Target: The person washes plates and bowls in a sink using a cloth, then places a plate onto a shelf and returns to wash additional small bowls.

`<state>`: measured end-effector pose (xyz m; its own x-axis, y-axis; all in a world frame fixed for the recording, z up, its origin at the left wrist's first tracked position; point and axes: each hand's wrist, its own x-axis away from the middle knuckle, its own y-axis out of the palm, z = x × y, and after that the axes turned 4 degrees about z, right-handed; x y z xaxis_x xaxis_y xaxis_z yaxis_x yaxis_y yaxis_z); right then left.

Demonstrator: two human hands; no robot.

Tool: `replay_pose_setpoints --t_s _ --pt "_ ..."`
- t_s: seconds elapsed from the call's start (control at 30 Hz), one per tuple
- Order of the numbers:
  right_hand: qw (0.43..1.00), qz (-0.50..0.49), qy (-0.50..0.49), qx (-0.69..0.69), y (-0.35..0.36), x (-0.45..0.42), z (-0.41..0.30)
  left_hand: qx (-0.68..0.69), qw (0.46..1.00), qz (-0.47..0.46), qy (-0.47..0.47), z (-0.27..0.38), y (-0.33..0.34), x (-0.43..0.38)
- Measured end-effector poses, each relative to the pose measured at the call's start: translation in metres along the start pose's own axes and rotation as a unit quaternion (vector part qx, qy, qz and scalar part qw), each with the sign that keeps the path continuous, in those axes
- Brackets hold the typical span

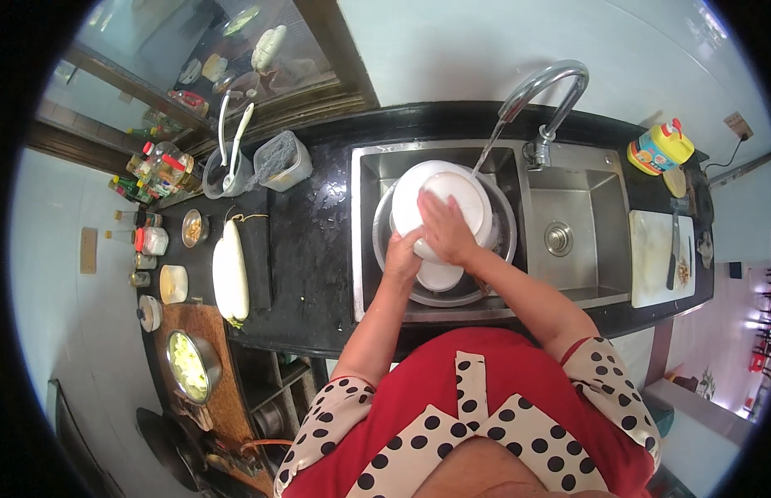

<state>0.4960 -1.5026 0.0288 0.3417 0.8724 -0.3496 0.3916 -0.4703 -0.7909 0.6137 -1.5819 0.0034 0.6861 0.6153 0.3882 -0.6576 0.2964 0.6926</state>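
A white bowl or deep plate point(442, 180) is tilted over a round metal basin point(506, 249) in the left bay of the sink. My left hand point(405, 252) grips its near lower edge. My right hand point(444, 227) lies on its pale surface with the fingers spread. Another white dish point(440, 277) is partly visible below, in the basin. Water runs from the curved chrome faucet point(544, 93) beside the bowl's upper right side. Part of the basin's contents is hidden by my hands and the bowl.
Right of the sink's right bay point(578, 211), a cutting board point(649, 261) bears a knife point(674, 249). A yellow detergent jug point(662, 147) stands behind it. Leftward are a large white radish point(230, 271), a plastic container point(284, 162), seasoning bottles point(167, 165) and a metal bowl of chopped vegetable point(211, 361).
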Motion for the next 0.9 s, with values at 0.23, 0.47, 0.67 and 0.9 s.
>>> replay_pose_setpoints --t_s 0.23,0.47,0.67,0.9 --pt "0.998 -0.032 -0.032 0.042 -0.046 0.075 0.039 0.077 0.997 -0.016 0.01 0.002 -0.007 0.004" --pt "0.586 0.127 0.438 -0.67 -0.037 0.053 0.076 0.109 0.991 -0.062 -0.041 -0.033 -0.02 -0.022" --pt "0.484 0.137 0.425 -0.752 -0.041 0.054 0.119 0.078 0.988 -0.073 -0.114 -0.052 0.001 -0.035" --pt "0.612 0.083 0.414 -0.669 -0.071 0.035 0.107 -0.044 0.987 0.024 -0.156 -0.028 0.015 -0.061"
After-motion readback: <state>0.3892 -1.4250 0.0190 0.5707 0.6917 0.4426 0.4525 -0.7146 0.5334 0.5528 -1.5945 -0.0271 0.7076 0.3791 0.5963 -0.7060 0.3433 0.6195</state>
